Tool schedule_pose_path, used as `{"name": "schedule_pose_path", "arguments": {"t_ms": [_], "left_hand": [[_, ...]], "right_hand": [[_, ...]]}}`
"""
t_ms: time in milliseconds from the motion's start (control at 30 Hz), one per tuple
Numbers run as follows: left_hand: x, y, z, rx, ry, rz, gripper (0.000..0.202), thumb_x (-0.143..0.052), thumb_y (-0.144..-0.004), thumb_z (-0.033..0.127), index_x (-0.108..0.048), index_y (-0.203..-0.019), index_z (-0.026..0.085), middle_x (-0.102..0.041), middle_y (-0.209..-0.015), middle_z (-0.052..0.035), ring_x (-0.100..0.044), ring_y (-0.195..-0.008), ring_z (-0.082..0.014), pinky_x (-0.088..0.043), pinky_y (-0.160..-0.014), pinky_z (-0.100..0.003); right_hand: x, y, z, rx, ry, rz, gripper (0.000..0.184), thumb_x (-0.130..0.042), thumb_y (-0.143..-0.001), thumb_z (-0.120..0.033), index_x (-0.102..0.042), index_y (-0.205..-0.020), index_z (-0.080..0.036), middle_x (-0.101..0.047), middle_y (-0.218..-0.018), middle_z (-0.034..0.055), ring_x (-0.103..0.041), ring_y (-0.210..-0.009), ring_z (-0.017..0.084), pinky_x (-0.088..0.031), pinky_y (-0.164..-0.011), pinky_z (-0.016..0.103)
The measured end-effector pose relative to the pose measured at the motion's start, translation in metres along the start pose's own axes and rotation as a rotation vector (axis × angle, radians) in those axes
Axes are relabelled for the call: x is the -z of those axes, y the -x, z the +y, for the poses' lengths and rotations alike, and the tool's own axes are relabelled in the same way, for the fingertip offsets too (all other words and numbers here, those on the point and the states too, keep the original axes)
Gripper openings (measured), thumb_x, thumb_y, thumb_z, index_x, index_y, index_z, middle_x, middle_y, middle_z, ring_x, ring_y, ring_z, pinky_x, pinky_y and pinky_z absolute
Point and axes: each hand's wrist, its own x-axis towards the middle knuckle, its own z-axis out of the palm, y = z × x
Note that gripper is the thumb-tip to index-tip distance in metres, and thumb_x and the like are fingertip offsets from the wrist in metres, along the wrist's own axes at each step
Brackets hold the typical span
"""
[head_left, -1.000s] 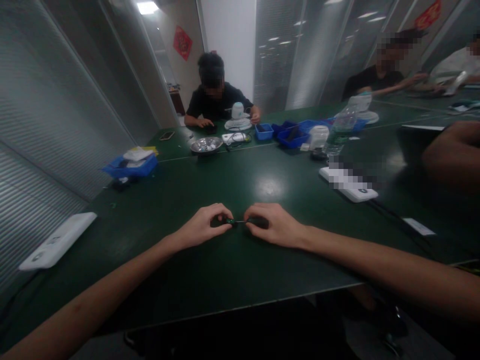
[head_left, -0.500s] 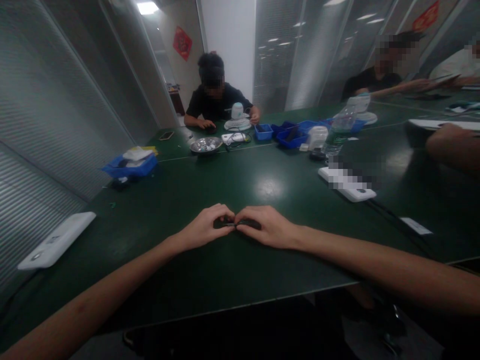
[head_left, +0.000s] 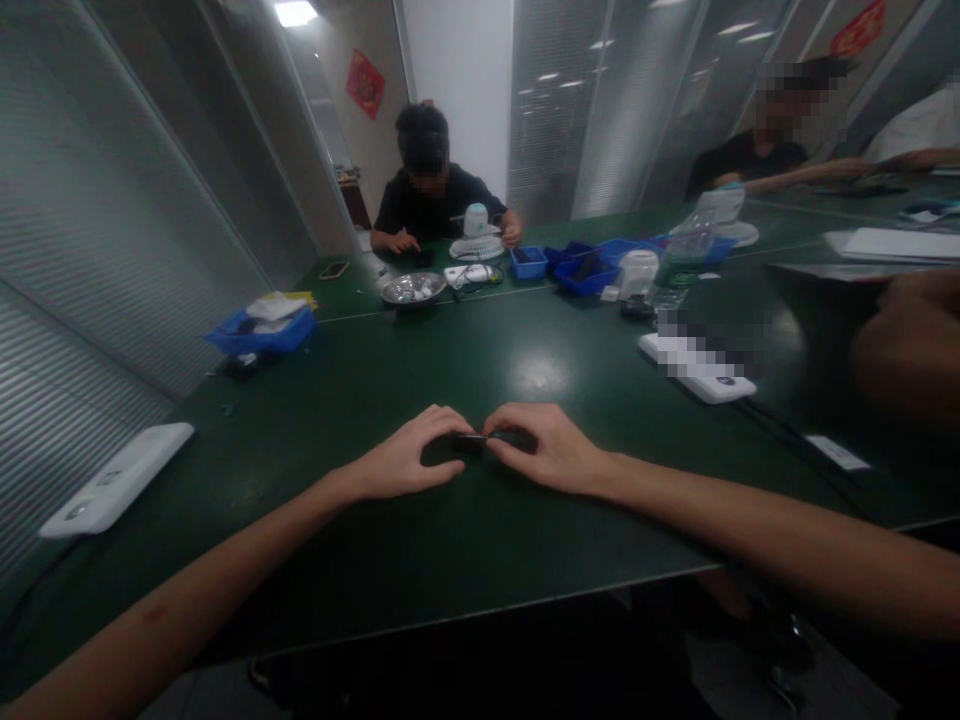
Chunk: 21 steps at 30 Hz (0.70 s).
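Note:
Both hands are over the green table point(head_left: 375, 390), close together in the middle of the view. My right hand point(head_left: 551, 450) pinches a small dark slim object point(head_left: 474, 440) between thumb and fingers. A thin pale edge shows along that object, but its kind is too small and blurred to tell. On the other side, my left hand point(head_left: 416, 455) has its thumb apart from its fingers, which are curved over the object's left end. Whether those fingertips touch it is hard to see.
A white power strip point(head_left: 120, 480) lies left, another point(head_left: 697, 370) right. Farther off are a blue tray point(head_left: 262, 335), a metal bowl point(head_left: 390, 294), a white fan point(head_left: 476, 248), small blue bins point(head_left: 529, 265) and a plastic bottle point(head_left: 679, 260). Other people sit across and to the right.
My left thumb has come away from the fingers, opening the left hand. My right hand has shifted slightly right with the dark object. At right, a co-worker's hand and a flat object have moved.

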Motion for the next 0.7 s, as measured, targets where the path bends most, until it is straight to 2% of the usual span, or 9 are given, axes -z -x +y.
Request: {"name": "schedule_pose_path", "arguments": {"t_ms": [167, 300, 467, 600, 700], "left_hand": [[0.0, -0.003, -0.008, -0.051, 0.0, 0.005, 0.025, -0.061, -0.101, 0.03, -0.068, -0.125, 0.024, -0.066, -0.119, -0.0086, -0.058, -0.114, -0.023, -0.047, -0.101, -0.038], [0.018, 0.0, -0.034, -0.01, -0.069, 0.048, 0.025, -0.057, -0.103, 0.033, -0.069, -0.123, 0.025, -0.067, -0.119, -0.0084, -0.059, -0.114, -0.0229, -0.047, -0.101, -0.039], [0.07, 0.028, -0.099, 0.257, -0.226, 0.235, 0.036, -0.056, -0.1, 0.044, -0.07, -0.125, 0.022, -0.067, -0.128, -0.0104, -0.059, -0.12, -0.027, -0.048, -0.104, -0.043], [0.115, 0.072, -0.158, 0.488, -0.317, 0.384, 0.051, -0.058, -0.093, 0.058, -0.07, -0.125, 0.019, -0.067, -0.133, -0.0126, -0.06, -0.122, -0.0305, -0.046, -0.108, -0.045], [0.14, 0.105, -0.189, 0.581, -0.333, 0.434, 0.064, -0.061, -0.085, 0.072, -0.072, -0.122, 0.021, -0.069, -0.132, -0.0118, -0.061, -0.122, -0.0322, -0.045, -0.109, -0.045]], "right_hand": [[-0.001, 0.0, -0.001, -0.001, 0.002, 0.002, 0.015, -0.063, -0.097, -0.026, -0.07, -0.108, -0.019, -0.075, -0.102, 0.0048, -0.07, -0.088, 0.018, -0.054, -0.081, 0.031], [0.001, 0.001, -0.002, -0.011, -0.001, -0.003, 0.016, -0.062, -0.097, -0.027, -0.07, -0.108, -0.019, -0.075, -0.103, 0.0053, -0.07, -0.088, 0.018, -0.055, -0.082, 0.032], [0.004, 0.001, -0.002, -0.017, 0.009, -0.023, 0.017, -0.062, -0.099, -0.03, -0.07, -0.109, -0.018, -0.074, -0.103, 0.0053, -0.069, -0.088, 0.018, -0.054, -0.081, 0.032], [0.004, 0.001, -0.001, -0.017, 0.007, -0.033, 0.018, -0.062, -0.099, -0.03, -0.07, -0.109, -0.018, -0.074, -0.103, 0.0055, -0.069, -0.087, 0.017, -0.054, -0.079, 0.031], [0.003, 0.001, 0.0, -0.017, 0.011, -0.032, 0.017, -0.062, -0.098, -0.029, -0.07, -0.108, -0.018, -0.075, -0.102, 0.0052, -0.069, -0.085, 0.017, -0.054, -0.079, 0.031]]}}
